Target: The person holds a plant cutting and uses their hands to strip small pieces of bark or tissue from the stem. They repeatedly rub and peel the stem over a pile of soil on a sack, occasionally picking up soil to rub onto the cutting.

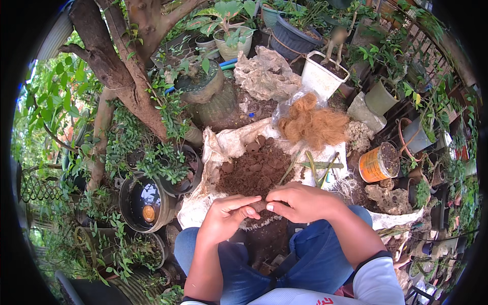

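Note:
My left hand (231,213) and my right hand (295,202) meet in front of my knees, above the near edge of a white woven sack (194,207). Between their fingertips is a small brown lump (258,206), partly hidden, which looks like soil. Just beyond lies a heap of reddish-brown soil (253,171) with several rounded lumps at its far side. Cut green leaves (322,166) rest on the sack to the right. Behind them a tangle of orange-brown fiber (314,124) spills from a clear plastic bag (280,112).
A water-filled bucket (127,206) stands left, beside a tree trunk (141,110). Right of the sack are an orange tub of soil (371,166) and a rough rock (389,198). A large pale rock (267,74) and a white pot (320,82) stand beyond.

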